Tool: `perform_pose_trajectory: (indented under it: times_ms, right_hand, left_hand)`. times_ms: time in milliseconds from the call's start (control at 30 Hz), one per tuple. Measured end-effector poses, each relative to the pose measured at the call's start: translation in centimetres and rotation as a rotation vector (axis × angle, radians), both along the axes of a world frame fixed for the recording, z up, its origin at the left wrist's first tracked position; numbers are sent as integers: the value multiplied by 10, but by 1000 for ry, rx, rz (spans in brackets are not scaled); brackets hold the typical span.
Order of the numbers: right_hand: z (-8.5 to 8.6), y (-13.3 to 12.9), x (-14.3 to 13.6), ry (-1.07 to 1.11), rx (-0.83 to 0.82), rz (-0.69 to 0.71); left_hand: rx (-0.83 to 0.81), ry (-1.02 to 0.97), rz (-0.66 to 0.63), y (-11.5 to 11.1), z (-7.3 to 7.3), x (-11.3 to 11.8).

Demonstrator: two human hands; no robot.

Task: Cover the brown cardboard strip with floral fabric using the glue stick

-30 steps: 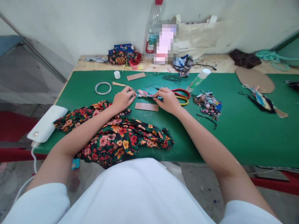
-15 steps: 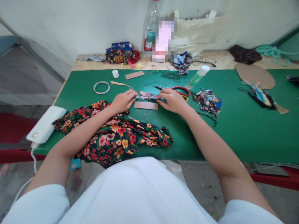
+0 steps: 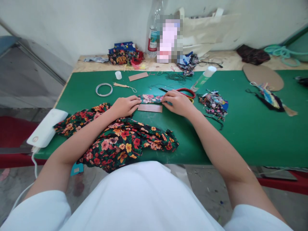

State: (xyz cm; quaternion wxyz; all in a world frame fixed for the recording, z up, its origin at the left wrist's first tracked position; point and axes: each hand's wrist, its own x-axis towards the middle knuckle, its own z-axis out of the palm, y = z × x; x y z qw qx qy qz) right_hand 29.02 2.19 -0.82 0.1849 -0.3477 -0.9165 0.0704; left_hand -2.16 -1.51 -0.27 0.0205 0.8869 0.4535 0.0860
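Observation:
A small floral fabric strip (image 3: 151,98) lies stretched between my hands on the green work surface. My left hand (image 3: 126,106) has its fingers closed on the strip's left end, and my right hand (image 3: 178,102) pinches the right end. Just below the strip, on the near side, is a flat brown cardboard rectangle (image 3: 150,108). Scissors (image 3: 189,93) with red and yellow handles lie behind my right hand, partly covered by it. A large crumpled floral cloth (image 3: 127,141) spreads beneath my left forearm.
A glue stick (image 3: 204,78), its white cap (image 3: 118,75), a tape roll (image 3: 104,89) and another cardboard rectangle (image 3: 138,76) lie farther back. Fabric scraps (image 3: 214,104) sit to the right. A white power bank (image 3: 47,128) with a cable rests at the left edge.
The fabric strip now lies flatter and wider, showing more of its pattern. My left hand has shifted slightly left and down; the right hand is nearly still.

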Motion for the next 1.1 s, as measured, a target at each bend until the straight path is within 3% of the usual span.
perform_pose_trajectory:
  times_ms: [433, 600, 800, 933, 1100]
  right_hand:
    - [13, -11, 4, -79, -47, 103]
    - [13, -12, 3, -89, -76, 78]
    - [13, -12, 0, -65, -233, 30]
    - [13, -13, -1, -38, -243, -51]
    - [12, -12, 1, -66, -252, -21]
  left_hand:
    - [-50, -101, 54, 3, -4, 1]
    - [-65, -118, 63, 2, -2, 3]
    - [-55, -109, 15, 2, -4, 3]
    - [-57, -80, 24, 3, -4, 3]
    - [-46, -43, 28, 2, -2, 4]
